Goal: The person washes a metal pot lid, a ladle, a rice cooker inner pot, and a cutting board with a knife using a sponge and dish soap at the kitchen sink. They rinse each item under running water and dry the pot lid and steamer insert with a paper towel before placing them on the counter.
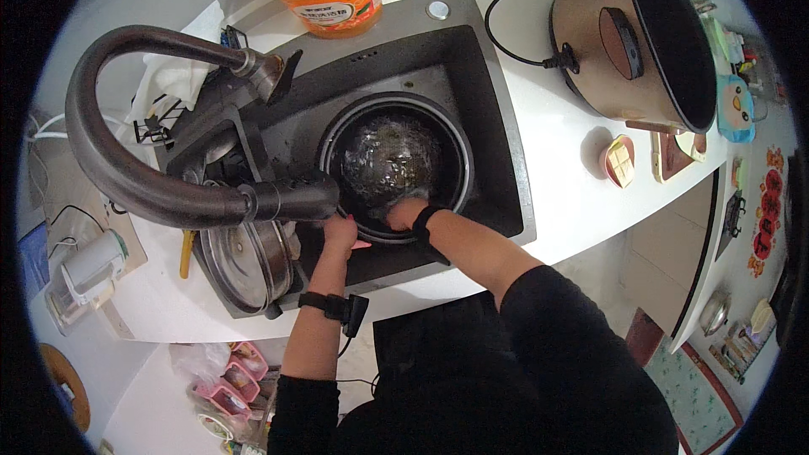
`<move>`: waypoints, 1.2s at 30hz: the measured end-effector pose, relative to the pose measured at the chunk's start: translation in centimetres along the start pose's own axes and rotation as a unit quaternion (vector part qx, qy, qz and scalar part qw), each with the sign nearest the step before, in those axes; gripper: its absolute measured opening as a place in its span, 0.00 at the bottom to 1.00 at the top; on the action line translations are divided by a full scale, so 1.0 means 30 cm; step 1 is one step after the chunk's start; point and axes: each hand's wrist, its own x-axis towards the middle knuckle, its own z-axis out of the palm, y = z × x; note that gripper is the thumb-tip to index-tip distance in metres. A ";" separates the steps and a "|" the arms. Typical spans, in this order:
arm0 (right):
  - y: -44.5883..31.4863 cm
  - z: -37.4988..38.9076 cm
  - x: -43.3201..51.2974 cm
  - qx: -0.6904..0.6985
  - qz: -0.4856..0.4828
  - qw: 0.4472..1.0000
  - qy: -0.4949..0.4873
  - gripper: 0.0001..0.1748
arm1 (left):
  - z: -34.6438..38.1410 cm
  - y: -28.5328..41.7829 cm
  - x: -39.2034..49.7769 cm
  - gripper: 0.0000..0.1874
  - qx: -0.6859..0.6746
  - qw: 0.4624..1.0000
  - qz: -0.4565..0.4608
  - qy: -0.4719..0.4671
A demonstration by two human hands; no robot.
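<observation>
A round dark pot (469,170) with a pale rim sits in the dark sink (499,139). Moving water (392,151) fills its bottom. My right hand (406,213) reaches over the near rim into the pot, its fingers largely hidden by the wet interior. At the pot's near left edge, my left hand (340,234) is closed around a small pink object (361,244), of which only bits show; I cannot tell what it is. Just above that hand is the spray head (297,196) of the dark arched faucet (95,120).
Stacked metal pans (237,259) fill the sink's left side. A big bottle of orange dish soap (332,0) stands behind. On the right counter are a tall bronze-coloured cooker pot (594,69) with a cord, a small pink bowl (608,164) and a phone-like object (673,161).
</observation>
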 end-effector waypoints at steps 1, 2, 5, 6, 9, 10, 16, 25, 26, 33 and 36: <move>-0.023 0.012 0.027 0.047 -0.034 0.998 0.029 0.20 | -0.003 -0.003 0.000 0.32 0.003 1.000 0.002 0.000; -0.042 0.012 0.051 0.121 -0.088 0.987 0.060 0.21 | -0.005 -0.006 0.001 0.32 0.008 1.000 0.003 -0.002; -0.154 -0.005 0.103 0.452 -0.165 0.846 0.228 0.24 | -0.006 -0.021 0.023 0.30 0.002 1.000 -0.018 -0.006; -0.210 -0.036 0.124 0.524 -0.178 0.771 0.317 0.26 | -0.004 -0.027 0.041 0.30 -0.008 1.000 -0.023 -0.008; -0.274 -0.156 0.142 0.542 -0.066 0.683 0.486 0.28 | -0.017 -0.079 0.090 0.28 0.077 0.995 0.065 0.010; -0.266 -0.217 0.146 0.516 -0.006 0.676 0.527 0.28 | -0.028 -0.092 0.109 0.28 0.228 0.961 0.152 0.044; -0.191 -0.391 0.107 0.555 0.155 0.573 0.583 0.16 | -0.076 -0.115 0.158 0.37 0.461 0.855 0.225 -0.077; -0.113 -0.081 -0.029 0.200 -0.015 0.927 0.317 0.14 | -0.016 -0.090 0.099 0.38 0.206 0.974 0.066 0.067; -0.072 -0.064 -0.085 0.162 -0.012 0.919 0.360 0.14 | -0.014 -0.080 0.087 0.38 0.124 0.991 0.029 0.050; 0.140 -0.051 -0.428 0.047 0.058 0.777 0.625 0.10 | -0.010 -0.019 0.057 0.41 0.095 0.995 -0.023 0.017; 0.204 -0.053 -0.402 0.166 0.118 0.798 0.567 0.14 | -0.014 -0.008 0.058 0.44 0.123 0.992 -0.028 0.014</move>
